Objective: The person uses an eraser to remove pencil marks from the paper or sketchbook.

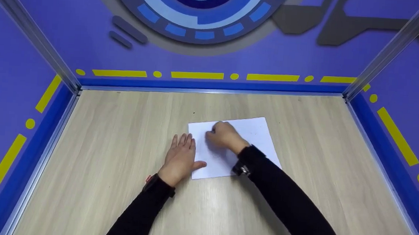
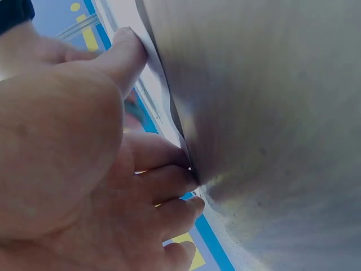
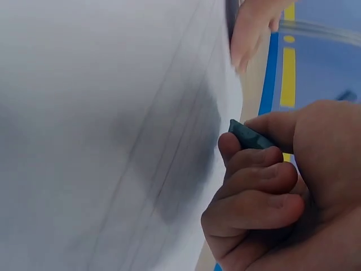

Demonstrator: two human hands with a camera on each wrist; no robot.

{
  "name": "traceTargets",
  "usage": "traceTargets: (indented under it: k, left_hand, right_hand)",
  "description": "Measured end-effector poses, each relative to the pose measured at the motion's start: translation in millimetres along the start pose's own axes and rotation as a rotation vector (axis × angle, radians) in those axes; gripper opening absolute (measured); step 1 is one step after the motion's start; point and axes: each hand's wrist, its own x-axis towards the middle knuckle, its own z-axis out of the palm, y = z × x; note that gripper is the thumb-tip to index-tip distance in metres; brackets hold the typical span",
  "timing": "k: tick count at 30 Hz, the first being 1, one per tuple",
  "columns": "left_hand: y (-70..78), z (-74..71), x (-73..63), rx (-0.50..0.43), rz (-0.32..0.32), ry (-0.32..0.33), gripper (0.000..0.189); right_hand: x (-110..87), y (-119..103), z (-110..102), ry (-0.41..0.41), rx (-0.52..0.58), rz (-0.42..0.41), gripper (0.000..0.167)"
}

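A white sheet of paper lies on the wooden table. My left hand rests at its left edge, fingers extended on the wood beside the sheet and thumb over the paper. From the left wrist, the palm of the left hand shows, with the paper's edge lifted slightly between thumb and fingers. My right hand is over the upper middle of the sheet. Between its thumb and curled fingers it pinches a small dark teal block with a pointed corner, mostly hidden by the fingers. Thin straight lines run across the paper.
The light wood table is bounded by blue-purple panels with yellow dashes and metal rails. Both forearms wear black sleeves and wrist straps. Small specks lie on the paper's right part.
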Motion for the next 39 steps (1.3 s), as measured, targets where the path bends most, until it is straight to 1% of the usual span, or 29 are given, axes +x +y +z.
traceTargets:
  k: [2, 4, 6, 8, 9, 11, 13, 15, 16, 18, 21, 25, 28, 30, 32, 35, 37, 39]
  left_hand:
    - [-0.3, 0.4, -0.4, 0.008, 0.001, -0.002, 0.105]
    - [-0.5, 0.6, -0.6, 0.016, -0.001, -0.004, 0.104]
    - [-0.5, 0.1, -1.1, 0.019, -0.001, -0.007, 0.105]
    - [-0.6, -0.6, -1.1, 0.019, -0.004, -0.013, 0.105]
    - [-0.7, -1.0, -1.0, 0.015, -0.006, -0.013, 0.105]
    - [0.1, -1.8, -0.3, 0.010, -0.008, -0.011, 0.105]
    - [0.6, -2.3, 0.8, 0.007, -0.012, -0.015, 0.105]
    - [0.7, -2.4, 1.2, 0.012, -0.013, -0.018, 0.106]
    - [0.8, -2.4, 1.2, 0.013, -0.014, -0.021, 0.106]
    - [1.0, -2.2, 1.0, 0.019, -0.016, -0.029, 0.107]
    - [0.9, -1.3, 0.3, 0.020, -0.016, -0.032, 0.107]
    - [0.5, 0.2, -0.8, 0.008, -0.017, -0.033, 0.107]
    - [0.3, 0.2, -1.2, 0.008, -0.017, -0.031, 0.107]
    - [0.3, 0.2, -1.3, 0.009, -0.013, -0.029, 0.106]
    - [0.4, 0.2, -1.2, 0.010, -0.009, -0.029, 0.106]
    - [1.0, 0.8, -1.0, 0.014, -0.004, -0.034, 0.105]
    - [0.9, 0.9, -0.5, 0.016, -0.003, -0.038, 0.105]
    - [1.2, 0.7, -0.1, 0.009, -0.003, -0.038, 0.105]
  right_hand:
    - [16.7, -6, 16, 0.001, -0.025, -0.022, 0.037]
    - [24.6, -17, 25, -0.010, -0.048, -0.001, 0.036]
    - [29.2, -21, 32, -0.002, -0.057, -0.006, 0.033]
    - [23.6, -30, 28, -0.010, -0.060, 0.006, 0.030]
    - [23.3, -29, 27, -0.002, -0.061, -0.002, 0.028]
    - [11.6, -32, 12, -0.006, -0.062, 0.009, 0.028]
    - [1.1, -29, -1, -0.006, -0.056, 0.030, 0.030]
    - [-6.8, -18, -13, 0.005, -0.043, 0.051, 0.031]
    - [-14.1, -14, -21, 0.001, -0.033, 0.074, 0.033]
    - [-21.2, 4, -32, 0.009, -0.013, 0.094, 0.032]
    - [-20.6, 47, -41, 0.049, -0.019, 0.082, 0.028]
    - [-31.5, 80, -62, 0.044, -0.022, 0.123, 0.027]
    - [-50.3, 86, -81, 0.032, -0.013, 0.173, 0.027]
    - [-57.7, 99, -89, 0.053, -0.022, 0.191, 0.029]
    - [-64.5, 110, -95, 0.062, -0.025, 0.217, 0.034]
    - [-72.4, 123, -101, 0.049, -0.024, 0.260, 0.047]
    - [-74.6, 127, -103, 0.037, -0.014, 0.280, 0.055]
    - [-75.5, 128, -103, 0.039, -0.012, 0.282, 0.059]
